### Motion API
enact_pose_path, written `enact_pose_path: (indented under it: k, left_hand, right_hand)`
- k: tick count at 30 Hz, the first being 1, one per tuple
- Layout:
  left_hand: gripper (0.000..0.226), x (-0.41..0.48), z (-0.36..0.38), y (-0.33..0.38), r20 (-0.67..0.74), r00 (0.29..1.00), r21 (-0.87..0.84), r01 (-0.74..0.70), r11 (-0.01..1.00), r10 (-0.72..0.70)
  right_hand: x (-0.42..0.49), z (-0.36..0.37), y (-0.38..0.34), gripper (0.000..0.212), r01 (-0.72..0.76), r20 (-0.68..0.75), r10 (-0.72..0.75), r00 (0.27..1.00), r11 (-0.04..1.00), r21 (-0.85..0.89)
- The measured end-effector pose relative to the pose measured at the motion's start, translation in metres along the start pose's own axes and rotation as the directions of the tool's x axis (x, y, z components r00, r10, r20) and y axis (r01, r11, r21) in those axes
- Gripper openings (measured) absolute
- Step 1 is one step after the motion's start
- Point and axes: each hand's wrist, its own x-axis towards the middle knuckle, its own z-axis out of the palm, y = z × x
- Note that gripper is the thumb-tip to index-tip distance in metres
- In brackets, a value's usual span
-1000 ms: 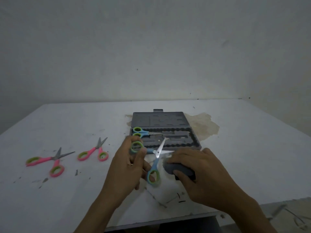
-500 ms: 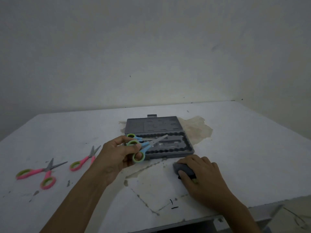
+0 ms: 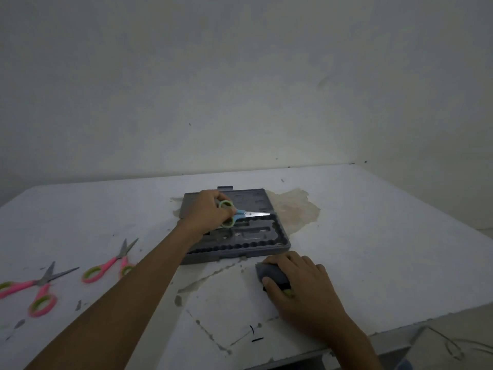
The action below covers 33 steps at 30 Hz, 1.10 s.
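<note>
Your right hand (image 3: 301, 287) lies nearest you, on the front right of the table (image 3: 400, 249). Its fingers are curled down over a grey block (image 3: 270, 272) and its thumb is against the block's near side, so it grips the block on the tabletop (a speck of yellow-green shows under the thumb, too small to tell what). Well off to the left lie two pink scissors, both with blades spread: the near pair (image 3: 40, 288) at the table's left edge, the far pair (image 3: 110, 263) just beside it. Beyond the block, the case (image 3: 266, 245) lies open, its tray toward you and its lid flat behind. Your left arm (image 3: 138, 284) reaches across the tray's left end. Your left hand (image 3: 206, 209) hovers over the seam between tray and lid, fingers wrapped round the green loops of the scissors (image 3: 241, 213). It holds them shut, blades level and pointing right, above the case; whether they touch it you cannot tell. Past the case's right side a tan stain (image 3: 296, 212) marks the table.
</note>
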Motion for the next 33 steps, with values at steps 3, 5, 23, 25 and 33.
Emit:
enact_pose_path:
  k: [3,5,23,25,33]
  left_hand:
    - [0.009,0.008,0.012,-0.008,0.016,0.999,0.185,-0.033,0.982,0.030]
    - [0.013,0.013,0.016,-0.016,0.031,0.999,0.289,-0.045,0.956,0.038]
    - [0.039,0.009,0.013,-0.041,0.239,0.932,0.490,-0.357,0.795,0.271]
    - [0.041,0.006,0.013,-0.040,0.219,0.934,0.488,-0.354,0.798,0.281]
    - [0.037,-0.073,-0.022,-0.048,0.078,0.930,0.386,-0.360,0.850,0.359]
  right_hand:
    - [0.001,0.001,0.001,0.037,0.001,-0.002,-0.001,1.000,1.000,0.001]
    - [0.001,0.002,0.001,0.037,0.002,-0.012,-0.001,1.000,1.000,0.011]
    - [0.001,0.001,-0.001,0.034,0.011,-0.018,-0.011,1.000,1.000,-0.012]
    - [0.000,0.000,-0.001,0.036,-0.003,-0.015,0.003,1.000,1.000,-0.017]
    - [-0.002,0.000,-0.012,0.044,-0.169,-0.071,0.163,0.984,0.981,-0.097]
